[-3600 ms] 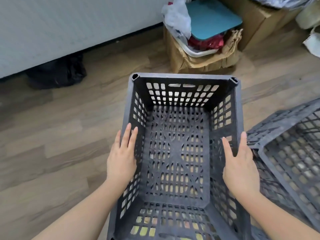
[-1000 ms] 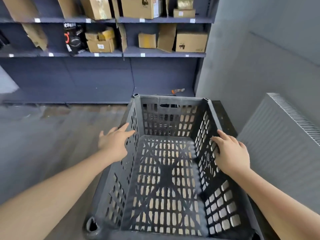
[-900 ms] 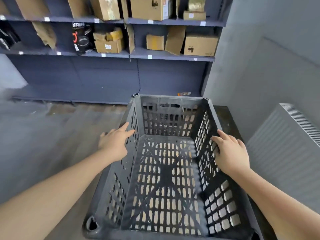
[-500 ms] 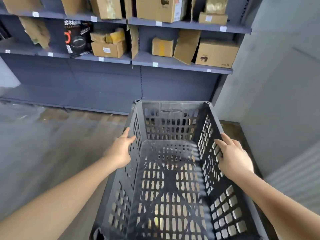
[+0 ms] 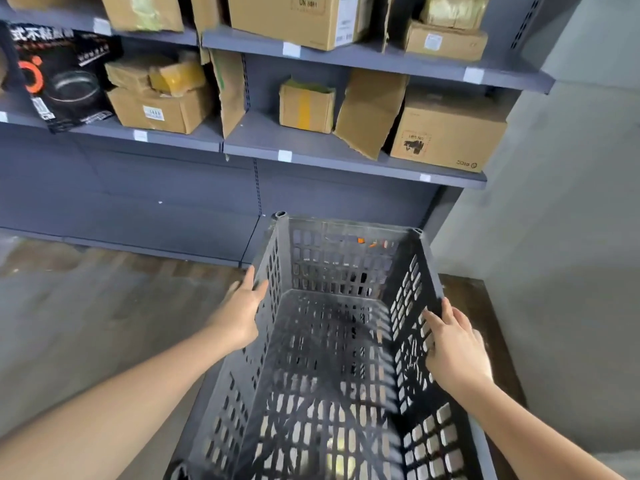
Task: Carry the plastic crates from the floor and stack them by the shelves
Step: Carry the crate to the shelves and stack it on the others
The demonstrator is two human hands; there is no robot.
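Note:
A dark grey slotted plastic crate (image 5: 332, 341) is held up in front of me, open side up and empty. My left hand (image 5: 242, 315) presses against its left wall near the rim. My right hand (image 5: 453, 348) grips the right wall, fingers hooked over the edge. The crate's far end is close to the base of the grey shelves (image 5: 332, 157), above the wooden floor (image 5: 86, 323). No other crate is in view.
The shelves carry several cardboard boxes (image 5: 446, 133) and a black product box (image 5: 62, 77). A grey wall (image 5: 561, 237) closes the corner on the right. Something small and orange (image 5: 367, 241) shows through the crate's far wall.
I have carried the crate from the floor spot toward the shelves. In the last second the shelves have come much closer and the crate's far end now reaches their base.

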